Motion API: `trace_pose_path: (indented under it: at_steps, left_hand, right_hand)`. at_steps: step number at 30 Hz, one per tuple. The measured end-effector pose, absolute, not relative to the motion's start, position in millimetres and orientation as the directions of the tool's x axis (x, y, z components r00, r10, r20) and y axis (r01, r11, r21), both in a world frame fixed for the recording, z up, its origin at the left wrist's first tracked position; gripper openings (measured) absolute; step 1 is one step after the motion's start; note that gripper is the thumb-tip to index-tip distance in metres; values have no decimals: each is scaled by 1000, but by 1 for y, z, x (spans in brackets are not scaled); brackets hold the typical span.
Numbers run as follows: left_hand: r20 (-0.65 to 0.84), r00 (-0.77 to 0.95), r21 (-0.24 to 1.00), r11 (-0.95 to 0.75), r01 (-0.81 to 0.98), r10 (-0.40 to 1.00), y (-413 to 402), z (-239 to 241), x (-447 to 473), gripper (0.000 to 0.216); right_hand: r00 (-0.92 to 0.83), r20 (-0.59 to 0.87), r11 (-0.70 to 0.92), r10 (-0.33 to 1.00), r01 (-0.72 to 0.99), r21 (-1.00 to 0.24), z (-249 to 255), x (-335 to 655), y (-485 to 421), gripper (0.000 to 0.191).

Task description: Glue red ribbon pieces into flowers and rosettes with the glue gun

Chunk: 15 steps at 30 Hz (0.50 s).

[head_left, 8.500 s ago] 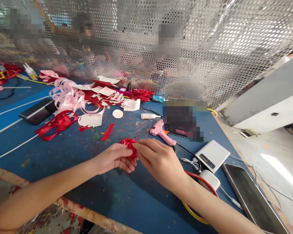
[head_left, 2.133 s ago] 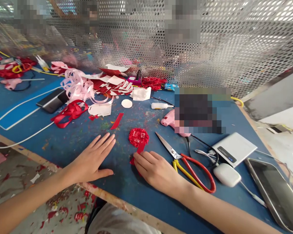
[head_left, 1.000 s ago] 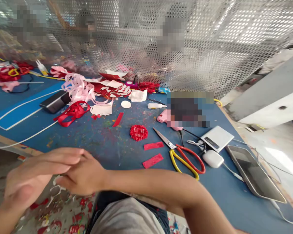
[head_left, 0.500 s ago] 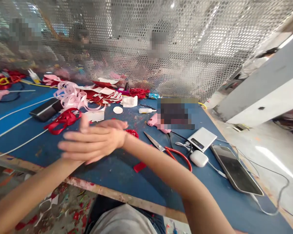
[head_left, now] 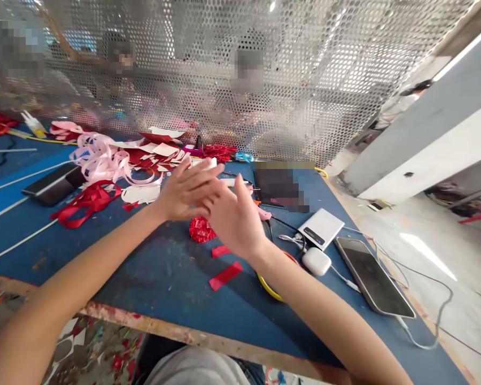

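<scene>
Above the blue table, my left hand [head_left: 186, 193] reaches rightward with its fingers stretched out. My right hand [head_left: 237, 222] has its thumb raised, and its fingers meet or overlap those of the left; I cannot tell whether they touch. Neither hand holds anything. Just below them lies a red ribbon rosette [head_left: 201, 230], partly covered by the right hand. Two short red ribbon strips, one partly under the hand [head_left: 220, 251] and one nearer the front [head_left: 225, 275], lie close by. Behind the right forearm, a yellow and red looped handle [head_left: 269, 289] shows in part. A pink glue gun [head_left: 265, 214] is mostly hidden.
Pink ribbon [head_left: 104, 158], red ribbon [head_left: 90, 203] and a black box-like object [head_left: 54, 184] lie left. To the right are a white power bank [head_left: 323, 227], a white earbud case [head_left: 316, 261] and a phone [head_left: 374, 275] with cables. A perforated metal screen [head_left: 208, 69] stands behind.
My crossed hands have moved apart at the wrists and shifted right, fingertips now together. More of the red rosette and ribbon strips shows. The view has shifted slightly.
</scene>
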<state>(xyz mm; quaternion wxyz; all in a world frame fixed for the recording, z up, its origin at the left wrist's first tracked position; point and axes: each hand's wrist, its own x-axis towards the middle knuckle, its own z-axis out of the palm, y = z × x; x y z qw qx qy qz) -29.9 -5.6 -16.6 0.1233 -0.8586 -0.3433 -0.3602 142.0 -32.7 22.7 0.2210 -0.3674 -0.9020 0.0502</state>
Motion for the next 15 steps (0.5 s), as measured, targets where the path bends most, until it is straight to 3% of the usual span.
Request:
trace_pose_path:
  at_steps: [1,2,3,4,6,9,12,15]
  left_hand:
    - [693,465,48,-678,733,552,-4,-22,-39,70]
    - [643,394,114,-591,799,657,-7,-27,-46,69]
    - [582,340,187,-528,828,739,-13,-33,-50,74]
    - [497,332,255,-501,827,802,-20,-38,-52,82]
    - [302,425,335,-513,790,853,-36,-49,-47,95]
    - [144,513,390,-525,757,846,-47,-60,-34,90]
    - [111,493,419,-490,764,863,-42,-64,-32,81]
    - [213,439,344,-487,803,873,-35,-59,-34,73]
  right_hand:
    - [-642,425,759,638,434,-485,23,155,-35,54]
    - [-707,403,745,582,264,-613,22,169,-34,50]
    - [-732,371,714,572,221,-665,22,184,-32,43]
    - [-747,336,720,574,266,-641,21,197,-29,34]
    - [-807,290,817,514,358,-453,13,218,-23,24]
    - [-900,153,911,408,391,-126,-12,232,-22,18]
    - [-918,130,919,375,386,76,-37,232,-30,17]
    - [-918,183,910,351,381,166,-44,235,-35,24]
